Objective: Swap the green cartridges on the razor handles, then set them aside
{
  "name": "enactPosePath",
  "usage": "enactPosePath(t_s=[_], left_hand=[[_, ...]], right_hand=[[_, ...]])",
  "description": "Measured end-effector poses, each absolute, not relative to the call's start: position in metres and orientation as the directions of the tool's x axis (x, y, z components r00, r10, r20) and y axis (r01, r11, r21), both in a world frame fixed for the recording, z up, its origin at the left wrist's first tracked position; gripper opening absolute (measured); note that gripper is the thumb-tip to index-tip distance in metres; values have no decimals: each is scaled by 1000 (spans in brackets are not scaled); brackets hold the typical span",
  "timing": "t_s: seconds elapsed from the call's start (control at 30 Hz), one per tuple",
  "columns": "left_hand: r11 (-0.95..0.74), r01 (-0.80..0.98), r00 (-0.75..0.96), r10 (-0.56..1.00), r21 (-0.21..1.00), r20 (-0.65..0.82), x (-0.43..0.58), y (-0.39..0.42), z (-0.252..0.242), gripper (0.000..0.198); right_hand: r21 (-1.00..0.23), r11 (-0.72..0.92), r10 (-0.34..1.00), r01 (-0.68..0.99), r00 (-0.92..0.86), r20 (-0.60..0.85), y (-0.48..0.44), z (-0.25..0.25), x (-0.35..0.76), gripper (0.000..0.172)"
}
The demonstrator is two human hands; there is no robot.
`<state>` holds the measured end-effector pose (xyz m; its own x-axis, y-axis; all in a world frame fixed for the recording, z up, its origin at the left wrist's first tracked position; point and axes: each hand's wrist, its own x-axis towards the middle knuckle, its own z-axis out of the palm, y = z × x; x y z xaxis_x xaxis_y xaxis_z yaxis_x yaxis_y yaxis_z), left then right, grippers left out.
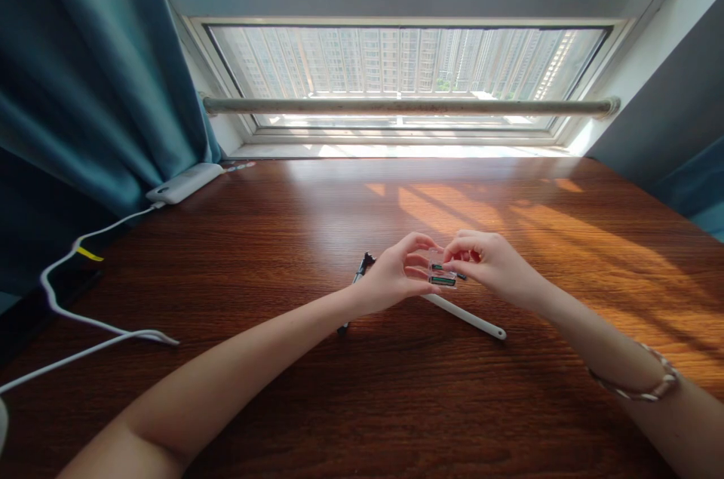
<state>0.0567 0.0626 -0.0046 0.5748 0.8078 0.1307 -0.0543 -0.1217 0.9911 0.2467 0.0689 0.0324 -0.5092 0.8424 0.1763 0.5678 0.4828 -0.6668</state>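
My left hand (390, 275) is curled around the left side of a small clear plastic case (443, 285), held just above the table. Dark strips with green faces lie inside the case; they look like razor cartridges. The thumb and fingers of my right hand (486, 264) are pinched together over the case's upper right part, hiding whatever is between them. A small dark piece (462, 276) shows just below those fingers. Beneath the hands a white handle (469, 315) with a hole in its end lies slanting on the wood. Partly behind my left wrist is a black and silver tool (362, 266).
The brown wooden table (271, 253) reaches to a window with a horizontal rail (407, 107). On the left, a white power strip (186, 183) rests by the blue curtain (113, 72), its white cable (102, 323) trailing over the table. Sunlight falls across the right side.
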Motion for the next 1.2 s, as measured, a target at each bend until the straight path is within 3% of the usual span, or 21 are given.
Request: enactPosePath(t_s=[0.17,0.3,0.4,0.53,0.67,0.77,0.93,1.03,1.2], left_hand=[[-108,-82,578,804,991,136,57,63,-7,46],[-77,-125,566,813,989,135,57,64,-9,46],[-76,-157,544,826,985,151,57,65,-9,47],[-63,-192,531,833,979,158,58,67,-12,45],[-163,-47,460,872,986,166,58,68,-16,54],[-336,168,396,884,927,248,55,69,-16,56],[-575,400,444,803,714,398,52,73,-16,20],[-648,464,494,756,604,430,51,74,-20,11],[-719,457,584,687,523,433,53,73,-23,16]], right_hand=[[-664,485,854,570,-474,216,67,29,243,10],[-698,396,915,597,-320,245,69,27,243,7],[-795,267,960,544,-225,168,74,24,245,16],[-924,103,948,369,-316,-20,79,18,248,24],[-956,36,955,290,-293,-53,85,10,251,26],[-926,63,988,371,-154,6,97,0,260,27],[-851,84,996,519,-32,79,117,-23,279,22],[-793,117,991,598,-24,129,123,-32,285,20],[-686,189,976,703,-56,212,123,-36,289,21]])
